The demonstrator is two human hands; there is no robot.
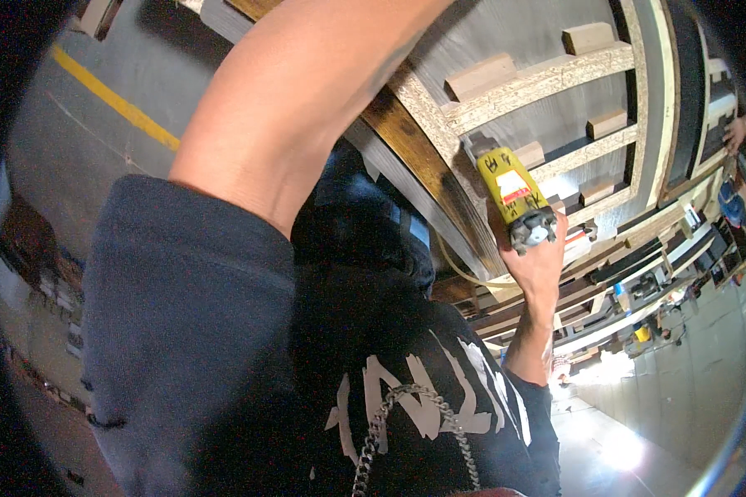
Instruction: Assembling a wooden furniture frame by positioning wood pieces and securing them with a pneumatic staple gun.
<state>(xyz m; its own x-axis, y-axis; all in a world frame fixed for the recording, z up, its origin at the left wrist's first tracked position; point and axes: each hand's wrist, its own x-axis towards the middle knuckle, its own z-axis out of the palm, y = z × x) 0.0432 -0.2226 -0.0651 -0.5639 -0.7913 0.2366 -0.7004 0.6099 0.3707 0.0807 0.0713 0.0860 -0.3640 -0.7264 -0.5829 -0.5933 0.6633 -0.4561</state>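
My right hand is closed around a yellow pneumatic nail gun with a dark end cap, a sticker and handwritten marks. The tool's far end lies against or just above a wooden frame built of chipboard strips; contact cannot be made out. Small wood blocks sit along the strips. My bare left forearm reaches across the frame's near side and leaves the picture at the top, so the left hand is out of sight.
A thin pale hose curves below the nail gun. A dark-stained board runs along the frame's near edge. More timber frames stand to the right, where another person's hand shows. Yellow tape marks the grey floor at left.
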